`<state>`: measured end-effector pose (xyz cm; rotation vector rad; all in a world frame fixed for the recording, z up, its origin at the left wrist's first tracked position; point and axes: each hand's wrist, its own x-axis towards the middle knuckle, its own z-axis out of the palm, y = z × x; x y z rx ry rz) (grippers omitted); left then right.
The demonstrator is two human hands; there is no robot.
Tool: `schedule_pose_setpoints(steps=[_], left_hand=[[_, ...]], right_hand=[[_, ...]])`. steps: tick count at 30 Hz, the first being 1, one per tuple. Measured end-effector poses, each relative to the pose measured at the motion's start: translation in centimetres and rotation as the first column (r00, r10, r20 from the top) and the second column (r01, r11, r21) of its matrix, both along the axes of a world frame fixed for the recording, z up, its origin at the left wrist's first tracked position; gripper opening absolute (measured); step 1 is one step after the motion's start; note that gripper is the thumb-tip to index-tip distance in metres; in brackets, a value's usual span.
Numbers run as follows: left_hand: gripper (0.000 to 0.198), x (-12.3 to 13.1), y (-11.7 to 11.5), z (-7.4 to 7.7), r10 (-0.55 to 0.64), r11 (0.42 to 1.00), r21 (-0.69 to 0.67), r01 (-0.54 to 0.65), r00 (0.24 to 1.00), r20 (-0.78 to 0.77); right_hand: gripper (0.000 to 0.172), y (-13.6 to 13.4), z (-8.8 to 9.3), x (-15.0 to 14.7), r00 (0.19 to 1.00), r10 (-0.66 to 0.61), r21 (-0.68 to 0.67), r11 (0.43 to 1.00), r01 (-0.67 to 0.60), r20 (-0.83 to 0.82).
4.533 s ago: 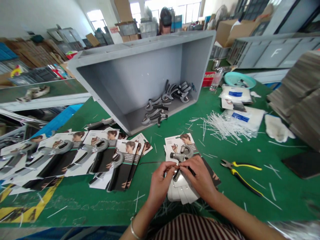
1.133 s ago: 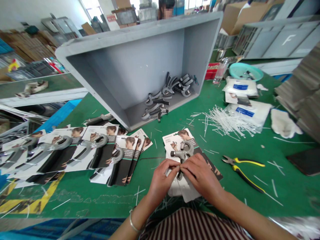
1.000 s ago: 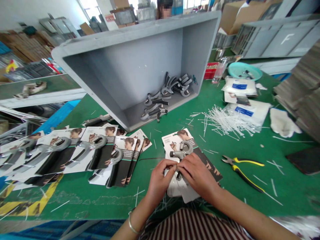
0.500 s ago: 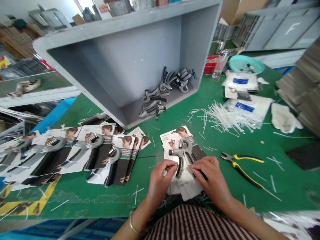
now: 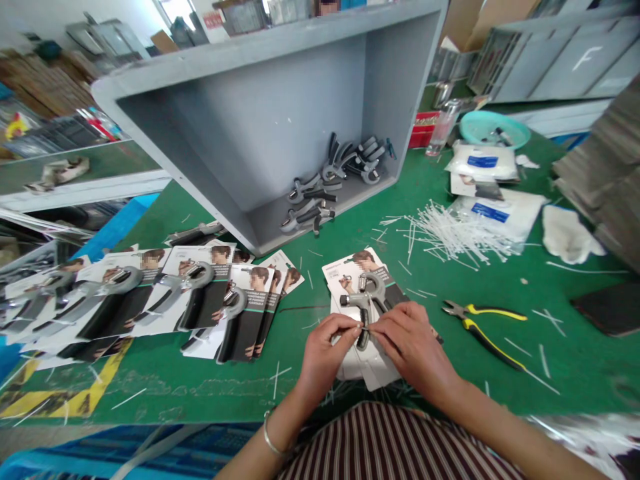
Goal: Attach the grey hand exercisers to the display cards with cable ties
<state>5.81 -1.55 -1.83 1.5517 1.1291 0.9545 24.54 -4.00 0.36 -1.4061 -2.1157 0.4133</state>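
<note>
A grey and black hand gripper (image 5: 356, 301) lies on a printed backing card (image 5: 336, 270), on top of several stacked cards. My left hand (image 5: 323, 350) is closed in a pinch over the left handle. The fingertips of my right hand (image 5: 407, 337) pinch right beside it, over the same handle. Between the two pinches is a thin strip, seemingly a cable tie, mostly covered by my fingers. The lower part of the right-hand handle is hidden behind my right hand.
Carded hand grippers (image 5: 193, 283) overlap at the left. A grey bin (image 5: 240, 127) tipped on its side holds loose hand grippers (image 5: 345, 163). White cable ties (image 5: 450, 230) are heaped at the right, near pliers (image 5: 487, 330), a glove (image 5: 567, 233) and a turquoise bowl (image 5: 480, 140).
My right hand has moved left, so both hands' fingertips now meet over the left handle of the hand gripper. The view has shifted slightly.
</note>
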Motion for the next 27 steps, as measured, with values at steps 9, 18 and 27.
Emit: schedule_pose_setpoints(steps=[9, 18, 27], left_hand=[[0.009, -0.26, 0.28, -0.13, -0.022, 1.0, -0.015, 0.022, 1.0, 0.003], [0.007, -0.36, 0.56, 0.21, -0.068, 0.996, 0.055, 0.069, 0.998, -0.017], [0.008, -0.41, 0.78, 0.29, -0.088, 0.996, -0.004, 0.088, 0.996, -0.015]], right_hand=[[0.019, 0.1, 0.01, -0.35, 1.0, 0.008, -0.002, 1.0, -0.008, -0.014], [0.014, 0.16, -0.36, -0.24, 0.996, 0.041, -0.002, 0.999, -0.041, -0.078], [0.004, 0.61, -0.7, 0.07, 0.975, -0.023, 0.013, 1.0, 0.027, -0.223]])
